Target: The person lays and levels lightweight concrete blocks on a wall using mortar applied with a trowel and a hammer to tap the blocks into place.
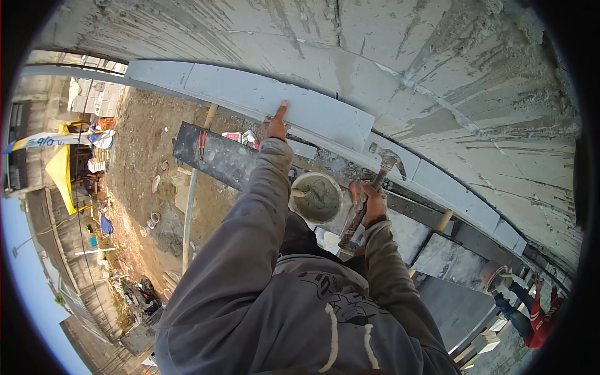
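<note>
Against the edge of a long light grey block (294, 109) rests my left hand (275, 127), one digit stretched over its face and the other fingers curled, partly hidden, at the edge. The block lies in a row along the rough wall. My right hand (370, 203) is closed round the handle of a claw hammer (389, 161), whose head is close to the block's right end. Between my arms stands a bucket (338, 209) of wet grey mortar (319, 199), with a tool's handle sticking out of it at the left.
A dark plank (219, 156) carries a red-handled tool (202, 142). Boards (450, 259) on the scaffold stretch to the right, with another bucket (494, 275) near a person in red (540, 322). Bare ground lies far below at left, beside a yellow canopy (59, 164).
</note>
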Available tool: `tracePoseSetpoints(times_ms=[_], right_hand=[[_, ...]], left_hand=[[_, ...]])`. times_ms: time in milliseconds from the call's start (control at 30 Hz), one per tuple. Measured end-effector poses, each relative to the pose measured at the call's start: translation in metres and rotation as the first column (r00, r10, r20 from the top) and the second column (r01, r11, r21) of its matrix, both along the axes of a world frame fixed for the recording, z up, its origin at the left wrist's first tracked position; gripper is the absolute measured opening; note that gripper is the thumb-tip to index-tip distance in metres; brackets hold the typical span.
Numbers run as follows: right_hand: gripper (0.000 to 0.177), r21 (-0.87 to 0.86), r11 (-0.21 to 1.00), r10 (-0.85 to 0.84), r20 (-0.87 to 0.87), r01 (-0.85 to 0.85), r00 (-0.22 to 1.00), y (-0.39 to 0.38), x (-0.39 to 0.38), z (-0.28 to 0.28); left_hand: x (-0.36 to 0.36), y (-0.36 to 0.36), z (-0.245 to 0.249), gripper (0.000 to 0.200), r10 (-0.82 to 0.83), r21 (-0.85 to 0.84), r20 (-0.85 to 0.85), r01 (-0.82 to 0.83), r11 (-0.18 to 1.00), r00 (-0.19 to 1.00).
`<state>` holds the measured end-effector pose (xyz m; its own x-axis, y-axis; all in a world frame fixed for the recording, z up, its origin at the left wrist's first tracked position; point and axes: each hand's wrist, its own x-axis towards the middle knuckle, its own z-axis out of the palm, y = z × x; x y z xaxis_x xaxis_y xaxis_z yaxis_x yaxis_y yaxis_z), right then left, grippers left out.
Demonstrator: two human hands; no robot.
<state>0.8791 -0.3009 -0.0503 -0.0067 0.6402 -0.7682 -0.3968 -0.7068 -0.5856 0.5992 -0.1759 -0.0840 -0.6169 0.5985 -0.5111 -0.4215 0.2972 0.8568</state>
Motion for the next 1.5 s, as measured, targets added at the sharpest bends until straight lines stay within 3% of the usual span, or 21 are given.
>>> tracePoseSetpoints(times_ms=[100,133,200,267,333,367,467,533,600,667,700,767,900,967,1067,1200,1267,1333,1400,1500], right_hand=[[0.016,-0.113,0.958,-0.281,-0.21,0.262,0.936,0.004,-0.007,0.001],[0.016,-0.109,0.961,-0.274,-0.211,0.256,0.938,0.005,-0.011,0.002],[0.018,-0.04,0.998,0.048,-0.013,-0.049,0.999,0.002,-0.014,0.007],[0.022,-0.001,0.999,0.039,0.013,-0.039,0.999,0.003,-0.011,0.003],[0.024,-0.029,0.994,0.104,0.099,-0.102,0.99,0.004,-0.006,0.005],[0.024,-0.024,0.994,0.11,0.091,-0.108,0.99,0.005,-0.007,0.008],[0.025,-0.043,0.993,0.112,0.106,-0.108,0.988,0.004,-0.012,0.007],[0.028,-0.023,0.994,0.106,0.141,-0.104,0.984,0.002,-0.011,-0.005],[0.021,0.014,0.996,0.086,0.128,-0.089,0.988,0.001,-0.011,-0.002],[0.013,0.069,0.994,0.078,0.074,-0.083,0.994,0.003,-0.008,0.001],[0.013,0.068,0.994,0.082,0.072,-0.087,0.994,0.003,-0.009,0.0],[0.011,0.061,0.997,0.037,0.082,-0.042,0.996,0.003,-0.011,-0.007],[0.014,0.018,1.0,0.012,0.072,-0.013,0.997,0.002,-0.013,-0.015],[0.015,0.023,1.0,0.007,0.066,-0.009,0.998,0.002,-0.015,-0.007],[0.016,0.039,0.999,0.027,0.073,-0.029,0.997,0.003,-0.015,-0.004],[0.014,-0.065,0.998,0.005,0.066,-0.001,0.998,0.001,-0.013,-0.018],[0.014,-0.03,0.999,-0.01,0.067,0.012,0.998,-0.001,-0.013,-0.016],[0.013,0.011,1.0,-0.014,0.055,0.014,0.998,0.001,-0.006,-0.021],[0.014,-0.067,0.998,0.001,-0.054,-0.004,0.999,0.001,-0.001,-0.026],[0.014,-0.101,0.992,-0.087,-0.063,0.08,0.994,0.0,0.002,-0.016]], left_hand=[[-0.001,0.0,0.004,0.058,0.001,0.002,-0.028,-0.001,1.0,1.0],[0.001,0.0,0.007,0.056,-0.019,-0.015,-0.026,0.018,1.0,0.999],[0.003,0.0,0.006,0.06,-0.008,-0.007,-0.027,0.007,1.0,1.0],[0.002,0.0,0.004,0.065,0.002,0.004,-0.026,-0.002,1.0,1.0],[-0.005,-0.002,0.005,0.064,-0.145,-0.043,-0.026,0.144,0.989,0.989],[-0.006,-0.001,0.008,0.064,-0.138,-0.04,-0.035,0.137,0.99,0.99],[-0.006,0.001,0.011,0.062,-0.13,-0.103,-0.007,0.128,0.986,0.992],[-0.015,0.009,-0.01,0.065,-0.141,-0.123,-0.111,0.127,0.984,0.984],[-0.013,0.011,-0.006,0.068,-0.184,-0.053,-0.099,0.179,0.982,0.978],[0.006,0.005,0.02,0.072,-0.083,-0.218,-0.026,0.076,0.973,0.996],[0.013,0.002,0.018,0.072,-0.079,-0.219,-0.027,0.072,0.973,0.996],[0.023,-0.004,0.016,0.077,-0.075,-0.03,-0.066,0.073,0.997,0.995],[0.034,-0.01,0.046,0.084,-0.091,-0.086,-0.026,0.089,0.992,0.995],[0.043,-0.01,0.044,0.07,0.088,0.059,-0.075,-0.084,0.995,0.993],[0.036,-0.009,0.009,0.074,0.086,0.001,-0.034,-0.086,0.996,0.996],[0.035,-0.012,0.025,0.081,-0.014,0.054,0.015,0.013,0.998,1.0],[0.034,-0.013,0.018,0.08,0.03,-0.079,-0.054,-0.034,0.996,0.998],[0.032,-0.011,0.005,0.082,0.008,-0.026,-0.067,-0.01,1.0,0.998],[0.028,-0.011,0.002,0.085,-0.025,0.023,-0.093,0.027,0.999,0.995],[0.027,-0.01,0.001,0.075,-0.021,0.046,-0.048,0.023,0.999,0.999]])
